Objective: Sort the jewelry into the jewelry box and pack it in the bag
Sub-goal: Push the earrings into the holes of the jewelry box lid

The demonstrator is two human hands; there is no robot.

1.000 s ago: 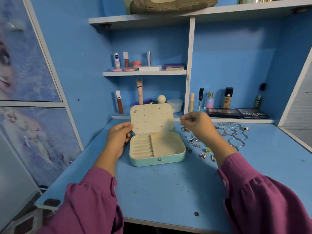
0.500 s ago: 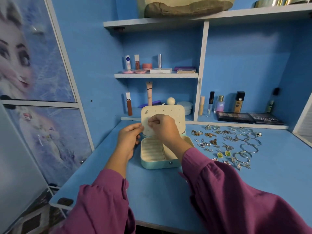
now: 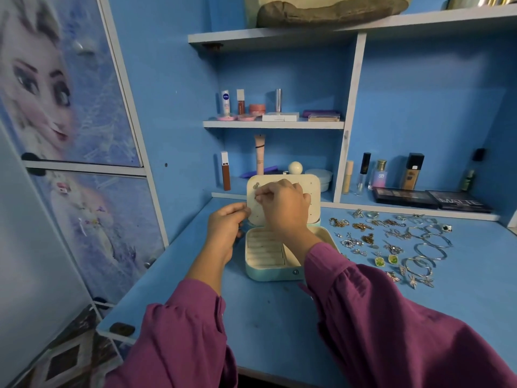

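A small mint jewelry box (image 3: 272,274) stands open on the blue desk, its cream lid (image 3: 314,191) upright and dotted with holes. One earring (image 3: 256,186) is fixed in the lid's top left corner. My right hand (image 3: 282,205) reaches across the lid and pinches a small earring against its left side. My left hand (image 3: 226,228) holds the lid's left edge, fingers curled behind it. Loose jewelry (image 3: 391,242) lies spread on the desk to the right of the box: earrings, rings and silver bangles (image 3: 432,245).
Cosmetics stand on the shelves behind the box: tubes, bottles (image 3: 411,170) and flat palettes (image 3: 430,201). A bag (image 3: 324,9) lies on the top shelf. A cupboard door with a cartoon print (image 3: 70,107) is at the left. The desk's front edge is near my sleeves.
My right hand has moved left from above the loose jewelry to the lid, carrying a small earring. The camera has shifted left and closer. My left hand stays at the lid's edge.
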